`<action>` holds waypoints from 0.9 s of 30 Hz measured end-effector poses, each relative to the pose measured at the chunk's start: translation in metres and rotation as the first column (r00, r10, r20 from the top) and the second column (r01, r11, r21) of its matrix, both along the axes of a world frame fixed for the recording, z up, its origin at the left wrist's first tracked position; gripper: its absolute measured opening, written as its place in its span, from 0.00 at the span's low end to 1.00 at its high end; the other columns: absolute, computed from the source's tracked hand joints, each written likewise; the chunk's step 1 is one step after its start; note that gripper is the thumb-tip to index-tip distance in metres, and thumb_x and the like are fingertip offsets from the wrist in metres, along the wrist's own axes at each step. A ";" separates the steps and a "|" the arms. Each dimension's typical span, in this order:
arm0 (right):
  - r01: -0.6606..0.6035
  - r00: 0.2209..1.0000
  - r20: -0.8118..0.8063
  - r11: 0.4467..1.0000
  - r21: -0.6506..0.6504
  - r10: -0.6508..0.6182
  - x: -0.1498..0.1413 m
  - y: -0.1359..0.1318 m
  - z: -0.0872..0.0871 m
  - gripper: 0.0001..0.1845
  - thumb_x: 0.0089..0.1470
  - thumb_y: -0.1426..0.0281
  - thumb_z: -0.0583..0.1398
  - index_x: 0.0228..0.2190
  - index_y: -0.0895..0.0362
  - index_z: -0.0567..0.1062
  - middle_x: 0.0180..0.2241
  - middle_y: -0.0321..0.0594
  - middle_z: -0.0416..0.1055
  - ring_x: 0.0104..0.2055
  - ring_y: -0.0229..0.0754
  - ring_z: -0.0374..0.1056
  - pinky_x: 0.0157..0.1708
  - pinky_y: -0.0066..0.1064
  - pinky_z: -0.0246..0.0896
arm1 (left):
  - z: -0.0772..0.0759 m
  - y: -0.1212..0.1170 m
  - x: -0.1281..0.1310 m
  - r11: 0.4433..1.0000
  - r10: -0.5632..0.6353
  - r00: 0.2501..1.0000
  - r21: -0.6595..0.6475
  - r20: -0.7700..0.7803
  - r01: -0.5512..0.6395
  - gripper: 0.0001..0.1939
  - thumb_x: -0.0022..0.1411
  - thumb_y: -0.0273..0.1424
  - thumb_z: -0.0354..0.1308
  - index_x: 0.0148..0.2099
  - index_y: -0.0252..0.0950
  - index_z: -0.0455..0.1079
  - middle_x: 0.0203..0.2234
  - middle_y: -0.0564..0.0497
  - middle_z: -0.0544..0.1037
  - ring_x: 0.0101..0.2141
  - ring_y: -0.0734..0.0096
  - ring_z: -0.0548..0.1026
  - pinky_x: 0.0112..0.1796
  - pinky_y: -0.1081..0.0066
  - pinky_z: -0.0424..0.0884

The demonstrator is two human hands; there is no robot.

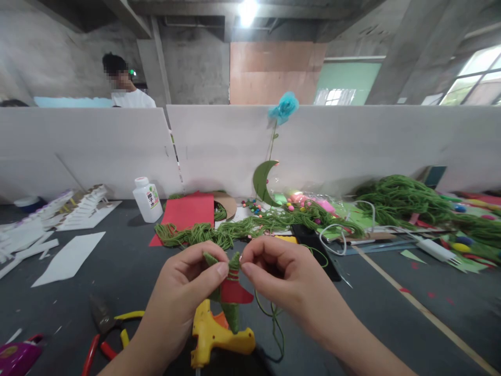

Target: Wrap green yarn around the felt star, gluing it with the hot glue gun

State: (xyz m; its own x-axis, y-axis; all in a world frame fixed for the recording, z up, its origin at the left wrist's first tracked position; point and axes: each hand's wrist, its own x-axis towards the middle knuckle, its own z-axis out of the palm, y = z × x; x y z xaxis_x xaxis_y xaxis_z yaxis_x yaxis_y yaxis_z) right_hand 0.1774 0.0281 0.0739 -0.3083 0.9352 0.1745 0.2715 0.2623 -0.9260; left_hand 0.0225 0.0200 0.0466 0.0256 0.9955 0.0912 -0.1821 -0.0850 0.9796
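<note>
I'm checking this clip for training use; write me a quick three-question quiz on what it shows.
1. True or false: the white bottle stands left of the green crescent.
2. Which of these appears closest to the green wrapped piece between the hands?
A) pliers
B) yellow glue gun
C) white charger
3. Fill the gap: the fingers of the left hand hold the green wrapped piece, which has a ____ patch on it.

Key: 1 true; 2 B; 3 red

The left hand (188,290) and the right hand (285,271) are bare, with slender fingers and softly rounded knuckles. The left thumbnail (223,269) is short. Both wrists are bare, as are the forearms down to the near edge of view.
</note>
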 end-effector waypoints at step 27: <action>-0.051 0.994 0.094 0.997 -0.064 0.057 0.011 0.011 0.001 0.05 0.47 0.72 0.59 0.21 0.58 0.70 0.16 0.27 0.53 0.19 0.29 0.47 0.18 0.23 0.42 | 0.008 0.012 -0.010 0.966 -0.239 0.966 -0.120 -0.095 0.227 0.11 0.55 0.36 0.55 0.28 0.36 0.75 0.24 0.52 0.73 0.29 0.69 0.69 0.32 0.74 0.64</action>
State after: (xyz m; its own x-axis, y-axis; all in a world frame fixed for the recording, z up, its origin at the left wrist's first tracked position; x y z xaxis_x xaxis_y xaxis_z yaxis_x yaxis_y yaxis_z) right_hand 0.1887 0.0393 0.0745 -0.3710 0.9248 0.0844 0.3463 0.2221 -0.9115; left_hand 0.0121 0.0318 0.0544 0.2618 0.9646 -0.0320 -0.0775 0.0541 0.9955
